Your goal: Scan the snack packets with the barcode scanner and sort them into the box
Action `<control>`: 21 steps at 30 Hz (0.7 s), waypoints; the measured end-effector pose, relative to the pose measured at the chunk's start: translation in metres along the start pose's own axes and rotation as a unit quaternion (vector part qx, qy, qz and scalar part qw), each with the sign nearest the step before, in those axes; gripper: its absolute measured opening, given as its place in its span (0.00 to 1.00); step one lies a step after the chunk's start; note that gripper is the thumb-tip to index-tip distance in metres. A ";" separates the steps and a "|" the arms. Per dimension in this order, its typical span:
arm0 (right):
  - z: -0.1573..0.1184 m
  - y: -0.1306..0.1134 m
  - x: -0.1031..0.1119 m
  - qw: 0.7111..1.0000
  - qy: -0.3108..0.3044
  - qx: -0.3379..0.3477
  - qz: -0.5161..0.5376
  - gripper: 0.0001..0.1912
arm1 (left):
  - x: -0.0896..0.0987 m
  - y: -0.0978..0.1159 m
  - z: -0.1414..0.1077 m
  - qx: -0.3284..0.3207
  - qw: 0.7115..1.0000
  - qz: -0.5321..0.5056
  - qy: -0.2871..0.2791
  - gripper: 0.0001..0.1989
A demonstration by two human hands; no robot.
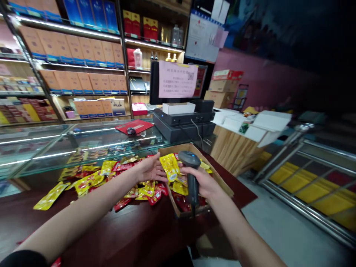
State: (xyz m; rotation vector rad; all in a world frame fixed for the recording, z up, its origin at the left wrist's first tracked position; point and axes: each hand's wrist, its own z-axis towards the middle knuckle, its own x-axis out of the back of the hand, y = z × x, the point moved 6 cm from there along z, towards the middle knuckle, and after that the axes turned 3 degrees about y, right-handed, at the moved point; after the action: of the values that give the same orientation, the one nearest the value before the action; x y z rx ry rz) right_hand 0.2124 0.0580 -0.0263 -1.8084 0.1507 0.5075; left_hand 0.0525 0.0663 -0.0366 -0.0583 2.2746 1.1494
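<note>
My right hand (204, 181) is wrapped round the handle of a dark barcode scanner (192, 181), its head pointing up and left above an open cardboard box (226, 185). Yellow and red snack packets lie inside the box. One yellow packet (170, 167) stands tilted at the box's left side, between my two hands. My left hand (152, 168) has its fingers spread, palm toward that packet, and holds nothing. Beneath and around the left forearm is a loose pile of yellow and red packets (90, 182). A single yellow packet (51, 195) lies apart at the left.
Behind the pile is a glass counter (91, 135) with a mouse (131, 131) on a red mat. A dark cash drawer (180, 129) and a monitor stand beyond the box. Metal railing (319, 148) is at the right; shelves of boxed goods line the back.
</note>
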 end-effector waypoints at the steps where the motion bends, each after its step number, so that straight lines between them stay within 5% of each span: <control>1: 0.002 -0.008 0.011 1.000 0.006 -0.004 0.000 0.13 | -0.008 0.002 0.010 0.005 1.000 -0.012 0.000 0.30; 7: 0.023 -0.039 0.074 0.997 0.076 -0.013 0.009 0.10 | -0.044 0.014 0.076 0.006 0.999 -0.034 0.030 0.36; 12: 0.030 -0.045 0.110 0.985 0.170 0.013 0.014 0.11 | -0.042 0.014 0.100 -0.002 0.995 -0.024 0.096 0.34; 16: 0.027 -0.037 0.103 0.990 0.141 -0.001 0.026 0.11 | -0.023 0.014 0.076 -0.005 0.995 -0.025 0.096 0.31; 21: 0.019 -0.014 0.053 0.998 0.023 -0.050 0.023 0.14 | 0.022 0.018 0.005 -0.040 0.990 -0.046 0.124 0.27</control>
State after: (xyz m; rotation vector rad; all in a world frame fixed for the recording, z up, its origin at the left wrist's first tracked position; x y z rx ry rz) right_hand 0.2600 0.0886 -0.0405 -1.9194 0.2018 0.5130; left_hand 0.0315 0.0862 -0.0377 -0.3534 2.4097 1.2437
